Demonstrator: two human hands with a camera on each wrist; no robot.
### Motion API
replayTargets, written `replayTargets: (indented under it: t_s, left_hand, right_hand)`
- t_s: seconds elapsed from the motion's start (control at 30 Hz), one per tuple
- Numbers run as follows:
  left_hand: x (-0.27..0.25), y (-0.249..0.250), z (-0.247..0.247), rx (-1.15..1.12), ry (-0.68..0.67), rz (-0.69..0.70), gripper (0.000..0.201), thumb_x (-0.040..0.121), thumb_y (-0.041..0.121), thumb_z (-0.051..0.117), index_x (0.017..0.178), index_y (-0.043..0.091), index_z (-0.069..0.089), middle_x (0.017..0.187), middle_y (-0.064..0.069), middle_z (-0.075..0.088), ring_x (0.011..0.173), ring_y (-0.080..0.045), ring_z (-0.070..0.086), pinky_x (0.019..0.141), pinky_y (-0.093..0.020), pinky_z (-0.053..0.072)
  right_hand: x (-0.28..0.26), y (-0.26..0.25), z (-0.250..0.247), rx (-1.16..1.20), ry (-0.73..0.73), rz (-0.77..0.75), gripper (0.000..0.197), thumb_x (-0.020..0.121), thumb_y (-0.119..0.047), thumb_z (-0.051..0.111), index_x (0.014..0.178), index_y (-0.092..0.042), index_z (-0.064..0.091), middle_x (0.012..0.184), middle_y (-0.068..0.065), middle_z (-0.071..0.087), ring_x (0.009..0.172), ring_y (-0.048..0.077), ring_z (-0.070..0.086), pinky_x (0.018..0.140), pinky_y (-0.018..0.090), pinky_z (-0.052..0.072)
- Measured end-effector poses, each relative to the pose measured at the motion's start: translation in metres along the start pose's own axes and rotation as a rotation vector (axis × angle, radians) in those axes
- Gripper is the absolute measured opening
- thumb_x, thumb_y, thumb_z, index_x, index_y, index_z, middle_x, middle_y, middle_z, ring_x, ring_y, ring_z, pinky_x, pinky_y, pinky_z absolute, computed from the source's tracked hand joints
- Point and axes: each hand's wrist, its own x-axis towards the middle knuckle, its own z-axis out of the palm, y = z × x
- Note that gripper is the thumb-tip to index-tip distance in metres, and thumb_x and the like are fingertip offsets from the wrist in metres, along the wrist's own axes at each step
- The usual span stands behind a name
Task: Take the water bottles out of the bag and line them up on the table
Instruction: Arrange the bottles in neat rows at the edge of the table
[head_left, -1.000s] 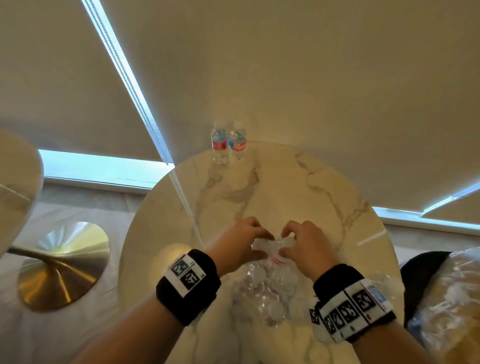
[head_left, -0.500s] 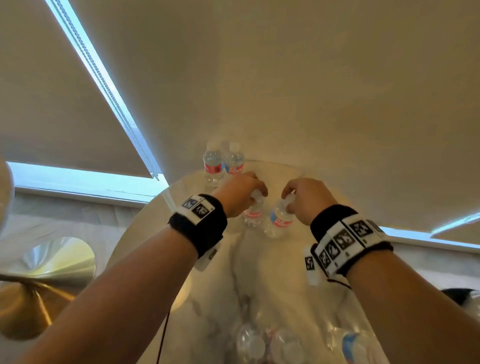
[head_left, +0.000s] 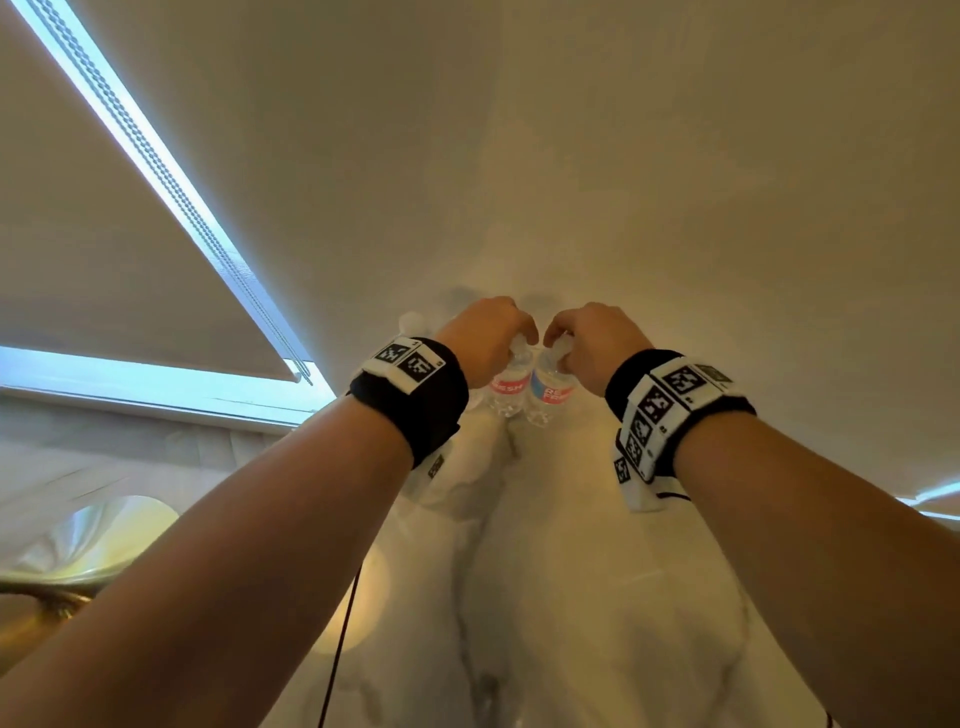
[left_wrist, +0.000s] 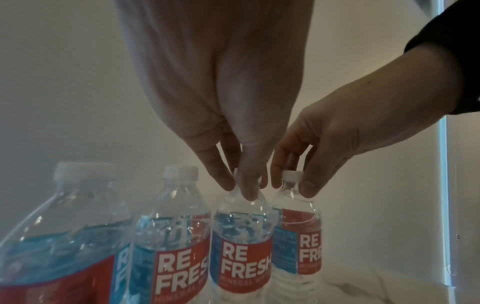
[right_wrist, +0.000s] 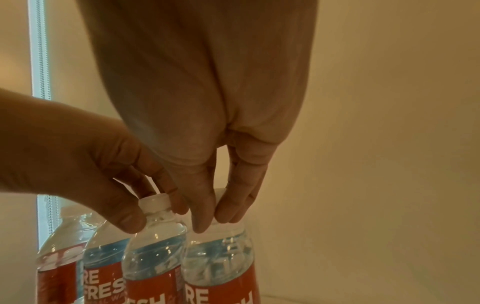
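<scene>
Several clear water bottles with red and blue labels stand in a row at the far edge of the marble table (head_left: 571, 571). My left hand (head_left: 493, 340) (left_wrist: 242, 188) pinches the neck of the third bottle (head_left: 511, 387) (left_wrist: 241, 246) (right_wrist: 153, 257) just under its white cap. Beside it, my right hand (head_left: 584, 343) (right_wrist: 214, 220) pinches the cap of the last bottle on the right (head_left: 553, 392) (left_wrist: 298, 236) (right_wrist: 218, 267). Both held bottles are upright and touch each other. Two free bottles (left_wrist: 168, 246) (left_wrist: 64, 246) stand to their left. The bag is out of view.
A cream roller blind (head_left: 675, 156) hangs right behind the bottles, with a bead chain (head_left: 171, 171) along its left edge. A gold table base (head_left: 78, 540) shows at lower left. A thin black cable (head_left: 343, 623) hangs from my left wrist over the table.
Each hand took a bottle from the bag near me and carried it to the far edge, beside the two standing bottles. The view tilted up and the bag left the frame.
</scene>
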Motion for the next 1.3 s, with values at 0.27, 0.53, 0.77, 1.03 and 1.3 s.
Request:
replayTargets:
  t_s: [0.27,0.53,0.77,1.03,1.3]
  left_hand:
    - [0.004,0.000,0.000,-0.007,-0.007,-0.047,0.039,0.096,0.003,0.062,0.132,0.017,0.065,0.129,-0.014,0.060,0.116,-0.033,0.060,0.094,-0.035,0.046]
    - [-0.030,0.015,-0.006,-0.112,0.060,-0.113,0.071,0.092,0.018,0.071,0.154,0.020,0.037,0.145,-0.013,0.050,0.131,-0.032,0.051,0.108,-0.041,0.045]
    - [-0.169,0.075,0.006,-0.235,0.028,-0.015,0.037,0.097,0.036,0.064,0.130,0.020,0.065,0.120,-0.001,0.069,0.102,-0.014,0.064,0.091,-0.026,0.050]
    - [-0.322,0.125,0.045,-0.410,-0.339,-0.052,0.051,0.080,0.062,0.072,0.126,0.039,0.065,0.119,0.017,0.062,0.096,0.003,0.053,0.088,-0.015,0.046]
    - [-0.327,0.124,0.070,-0.393,-0.263,-0.114,0.034,0.094,0.033,0.068,0.128,0.028,0.063,0.127,0.006,0.052,0.093,-0.007,0.058,0.085,-0.011,0.042]
  right_hand:
    - [0.010,-0.001,0.012,0.063,0.067,0.121,0.029,0.088,-0.019,0.071,0.116,-0.015,0.068,0.119,0.016,0.065,0.104,0.034,0.064,0.083,0.034,0.050]
    - [-0.047,-0.015,-0.014,0.180,0.020,0.192,0.066,0.083,-0.037,0.076,0.140,-0.016,0.050,0.132,0.013,0.058,0.118,0.031,0.058,0.087,0.033,0.046]
    - [-0.200,-0.048,-0.027,0.341,-0.049,0.152,0.042,0.083,-0.047,0.072,0.115,-0.020,0.066,0.102,-0.001,0.071,0.089,0.017,0.063,0.066,0.024,0.045]
    - [-0.343,-0.034,0.029,0.167,-0.452,0.136,0.043,0.072,-0.047,0.077,0.111,-0.037,0.063,0.103,-0.010,0.054,0.093,0.010,0.058,0.083,0.027,0.047]
    - [-0.334,-0.039,0.057,0.127,-0.299,0.103,0.022,0.082,-0.031,0.063,0.104,-0.031,0.061,0.091,-0.008,0.051,0.082,0.015,0.060,0.070,0.026,0.042]
